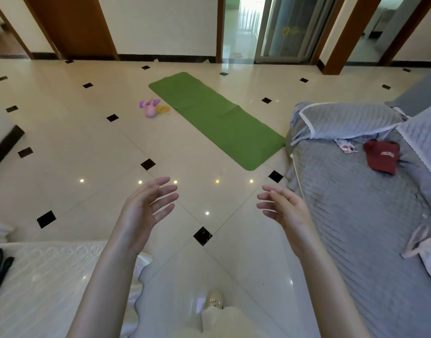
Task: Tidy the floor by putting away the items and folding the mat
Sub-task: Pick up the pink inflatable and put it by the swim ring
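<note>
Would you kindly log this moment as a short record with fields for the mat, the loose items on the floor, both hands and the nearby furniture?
mat: green mat lies unfolded, flat on the tiled floor
loose items: pink and purple toys and a yellow cord, beside the mat's left edge
left hand: left hand open, holds nothing
right hand: right hand open, holds nothing
furniture: grey covered sofa at right, with a red cap on it
task state: nothing put away yet

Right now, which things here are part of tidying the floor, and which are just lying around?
Part of the job:
green mat, spread flat
pink and purple toys beside it
yellow cord

Just lying about:
red cap on the grey sofa cover
</note>
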The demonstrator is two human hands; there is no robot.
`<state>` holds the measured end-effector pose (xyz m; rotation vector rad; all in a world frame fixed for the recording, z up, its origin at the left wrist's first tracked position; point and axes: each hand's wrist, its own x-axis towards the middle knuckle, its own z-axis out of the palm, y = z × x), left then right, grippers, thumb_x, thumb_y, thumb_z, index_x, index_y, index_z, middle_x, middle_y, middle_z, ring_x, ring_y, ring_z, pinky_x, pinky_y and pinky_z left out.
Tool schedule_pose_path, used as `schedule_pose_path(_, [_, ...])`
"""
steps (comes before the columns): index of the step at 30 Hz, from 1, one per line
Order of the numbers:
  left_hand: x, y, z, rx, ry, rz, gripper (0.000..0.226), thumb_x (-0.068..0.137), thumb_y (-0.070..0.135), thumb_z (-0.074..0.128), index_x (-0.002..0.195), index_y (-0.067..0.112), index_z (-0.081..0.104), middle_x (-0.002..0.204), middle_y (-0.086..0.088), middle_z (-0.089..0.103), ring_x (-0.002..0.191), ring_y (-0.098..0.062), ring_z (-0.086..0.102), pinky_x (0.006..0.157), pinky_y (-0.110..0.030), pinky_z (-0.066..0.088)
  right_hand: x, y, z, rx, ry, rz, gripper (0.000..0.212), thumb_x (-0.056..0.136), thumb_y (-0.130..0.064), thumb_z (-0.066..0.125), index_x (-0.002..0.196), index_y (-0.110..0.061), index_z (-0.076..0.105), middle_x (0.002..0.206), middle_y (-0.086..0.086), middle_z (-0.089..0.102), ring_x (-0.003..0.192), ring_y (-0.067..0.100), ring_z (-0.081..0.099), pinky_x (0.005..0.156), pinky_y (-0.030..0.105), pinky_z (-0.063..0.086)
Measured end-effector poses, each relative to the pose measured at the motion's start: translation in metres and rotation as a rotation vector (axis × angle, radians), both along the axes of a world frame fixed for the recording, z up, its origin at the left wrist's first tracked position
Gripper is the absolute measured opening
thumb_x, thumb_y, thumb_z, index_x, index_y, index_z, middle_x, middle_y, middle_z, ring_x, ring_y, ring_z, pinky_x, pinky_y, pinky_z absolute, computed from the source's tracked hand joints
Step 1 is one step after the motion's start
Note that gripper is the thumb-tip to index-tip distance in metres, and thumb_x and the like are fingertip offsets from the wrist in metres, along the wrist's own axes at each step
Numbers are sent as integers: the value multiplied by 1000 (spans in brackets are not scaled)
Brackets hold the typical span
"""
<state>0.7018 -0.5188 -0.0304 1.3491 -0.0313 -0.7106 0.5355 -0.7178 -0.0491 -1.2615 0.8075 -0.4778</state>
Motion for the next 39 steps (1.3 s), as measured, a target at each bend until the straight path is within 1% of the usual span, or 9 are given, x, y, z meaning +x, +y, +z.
schedule_pose_path(4, [39,-25,1,4,15,30,27,97,15,37,107,12,62,99,-6,69,89,-16,68,88,-33,50,42,-31,3,-1,10,9,22,97,-8,44,94,-14,65,84,3,68,69,10,65,64,19,50])
schedule_pose_path(11, [113,-64,-8,36,50,76,26,97,13,38,105,11,63,95,-6,71,86,-16,69,84,-32,50,120,-71,-4,3,30,24,24,96,-7,44,93,-16,66,83,2,69,68,9,65,66,21,49])
schedule_pose_path(14, [155,-84,-11,54,47,64,25,96,13,40,103,13,64,90,-4,70,87,-17,67,84,-32,51,163,-87,-9,7,23,8,25,96,-8,44,90,-18,66,83,2,69,68,10,65,67,23,48])
schedule_pose_path(18, [227,-112,-6,55,8,50,25,95,12,42,100,14,66,80,0,67,81,-15,65,82,-31,51,229,-110,-11,11,-1,-13,24,96,-7,44,91,-17,66,84,2,69,68,10,65,67,23,48])
schedule_pose_path(22, [303,-141,3,26,-17,34,25,96,10,40,101,11,64,84,-3,67,79,-15,67,83,-31,51,299,-134,-8,3,-27,-39,25,97,-8,44,92,-18,66,82,0,69,68,9,65,64,20,48])
schedule_pose_path(27, [378,-173,8,23,-22,-1,25,95,9,39,103,9,62,88,-6,66,80,-16,68,84,-32,51,370,-161,-9,3,-34,-79,24,96,-8,44,92,-17,66,79,-2,70,69,11,65,66,22,48])
schedule_pose_path(33, [441,-214,7,19,0,-24,25,95,8,39,104,9,62,90,-6,65,83,-18,65,83,-32,50,435,-197,-12,15,-14,-83,24,96,-7,44,92,-16,66,81,0,70,69,11,65,66,22,48])
schedule_pose_path(37, [475,-252,4,11,1,0,24,93,5,41,102,10,63,84,-3,67,80,-16,67,80,-30,51,473,-231,-16,18,-8,-83,24,97,-7,44,93,-16,66,79,-1,71,70,12,65,61,18,48])
schedule_pose_path(39, [492,-273,2,5,3,10,24,93,5,41,103,10,62,85,-3,67,81,-16,66,80,-30,51,491,-252,-17,8,-3,-76,24,97,-7,44,93,-16,66,79,-2,71,70,12,65,59,17,48])
